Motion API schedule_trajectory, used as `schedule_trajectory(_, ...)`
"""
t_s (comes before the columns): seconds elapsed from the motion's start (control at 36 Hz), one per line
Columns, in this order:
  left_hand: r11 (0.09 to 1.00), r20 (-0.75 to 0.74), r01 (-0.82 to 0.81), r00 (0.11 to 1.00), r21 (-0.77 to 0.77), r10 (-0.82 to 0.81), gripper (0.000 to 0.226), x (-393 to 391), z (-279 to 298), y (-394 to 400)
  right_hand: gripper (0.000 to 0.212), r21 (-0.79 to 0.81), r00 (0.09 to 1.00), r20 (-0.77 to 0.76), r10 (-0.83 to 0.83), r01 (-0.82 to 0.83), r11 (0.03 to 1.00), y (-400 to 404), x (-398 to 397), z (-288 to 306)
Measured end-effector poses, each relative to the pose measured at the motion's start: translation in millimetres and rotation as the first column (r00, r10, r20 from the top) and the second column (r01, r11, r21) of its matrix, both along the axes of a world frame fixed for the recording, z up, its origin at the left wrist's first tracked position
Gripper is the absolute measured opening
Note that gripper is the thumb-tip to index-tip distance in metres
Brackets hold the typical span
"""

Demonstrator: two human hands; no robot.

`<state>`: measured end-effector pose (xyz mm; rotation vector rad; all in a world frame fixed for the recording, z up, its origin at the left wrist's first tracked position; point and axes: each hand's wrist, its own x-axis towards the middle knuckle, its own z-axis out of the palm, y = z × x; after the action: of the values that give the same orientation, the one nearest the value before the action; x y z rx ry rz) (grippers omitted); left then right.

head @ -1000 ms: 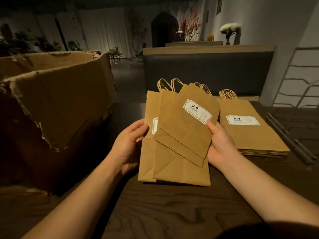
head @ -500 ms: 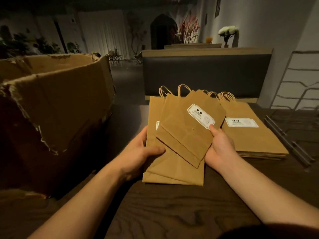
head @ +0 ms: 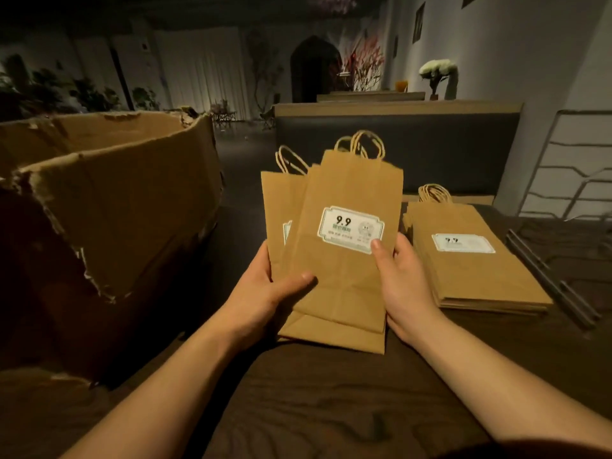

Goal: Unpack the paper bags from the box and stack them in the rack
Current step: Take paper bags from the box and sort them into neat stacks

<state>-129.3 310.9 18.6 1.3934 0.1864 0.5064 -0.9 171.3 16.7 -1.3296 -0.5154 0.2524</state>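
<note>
Torn cardboard box (head: 109,207) at left, standing on the dark wooden tabletop (head: 331,402). Wire rack (head: 569,167) at far right, beside the wall. Flat stack of paper bags (head: 477,260) lying on the tabletop right of centre, label up. Held bundle of paper bags (head: 334,246) at centre, raised and roughly upright, handles uppermost. Left hand (head: 265,299): grip pinching the bundle's lower left edge, thumb across the front. Right hand (head: 404,286): grip pinching the right edge, thumb on the front bag's label (head: 349,228).
</note>
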Motion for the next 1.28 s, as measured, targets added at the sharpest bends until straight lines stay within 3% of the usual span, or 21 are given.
schedule_trajectory(0.11,0.964,-0.007,-0.08,0.996,0.256,0.084,0.069,-2.8,3.4,2.7,0.028,-0.007,0.986,0.162,-0.026,0.027,1.0,0.4,-0.4,11.5)
schedule_trajectory(0.31,0.89,0.116,-0.21,0.977,0.405,0.178,0.064,-6.3,18.2,0.5,0.059,-0.043,0.938,0.344,0.039,-0.026,0.999,-0.3,-2.3,38.8)
schedule_trajectory(0.39,0.851,0.098,-0.185,0.983,0.492,0.157,0.061,-7.0,18.6,-1.2,0.07,0.019,0.937,0.333,0.103,-0.116,0.993,-4.0,-3.7,41.4)
schedule_trajectory(0.44,0.842,0.043,-0.133,0.991,0.523,0.13,0.069,-7.2,13.2,-0.8,0.062,0.006,0.931,0.331,0.151,-0.162,0.987,-5.1,-5.0,37.6)
schedule_trajectory(0.56,0.859,-0.086,-0.047,0.991,0.51,0.106,0.075,-6.4,5.9,-3.5,0.015,-0.029,0.946,0.302,0.115,-0.112,0.993,-6.0,-7.6,20.1)
schedule_trajectory(0.64,0.905,-0.078,-0.073,0.99,0.418,0.116,0.065,-4.6,4.6,-4.6,0.009,-0.029,0.972,0.176,0.158,-0.156,0.987,-5.9,-6.3,10.0)
schedule_trajectory(0.72,0.95,-0.025,-0.139,0.988,0.28,0.152,0.061,-1.6,5.4,-3.4,0.033,-0.079,0.975,0.091,0.205,-0.198,0.977,-4.8,-3.9,6.4)
schedule_trajectory(0.81,0.956,0.003,-0.197,0.98,0.216,0.201,0.055,1.9,4.5,-2.2,0.08,-0.133,0.965,0.053,0.256,-0.248,0.96,-4.3,-6.6,4.8)
schedule_trajectory(0.92,0.953,-0.044,-0.18,0.98,0.246,0.196,0.052,4.6,-2.9,-2.3,0.099,-0.169,0.956,0.065,0.285,-0.27,0.948,-5.3,-9.7,-0.9)
schedule_trajectory(0.94,0.95,-0.057,-0.179,0.978,0.257,0.199,0.052,5.0,-4.1,-1.4,0.095,-0.175,0.955,0.064,0.29,-0.275,0.945,-6.1,-9.7,-2.5)
schedule_trajectory(1.03,0.95,-0.108,-0.143,0.978,0.277,0.179,0.05,4.3,-3.0,1.1,0.04,-0.183,0.955,0.113,0.274,-0.251,0.951,-5.8,-8.8,-3.1)
schedule_trajectory(1.06,0.949,-0.13,-0.122,0.978,0.292,0.166,0.049,3.9,-1.8,1.8,0.035,-0.189,0.958,0.122,0.258,-0.233,0.954,-4.5,-7.9,-3.1)
schedule_trajectory(1.17,0.95,-0.166,-0.099,0.974,0.295,0.153,0.045,0.7,3.7,0.6,0.035,-0.163,0.963,0.119,0.24,-0.22,0.962,-2.3,-8.9,1.5)
schedule_trajectory(1.28,0.916,-0.097,-0.15,0.975,0.371,0.199,0.05,-2.5,12.0,-3.8,0.038,-0.048,0.971,0.041,0.235,-0.233,0.971,0.5,-7.9,10.0)
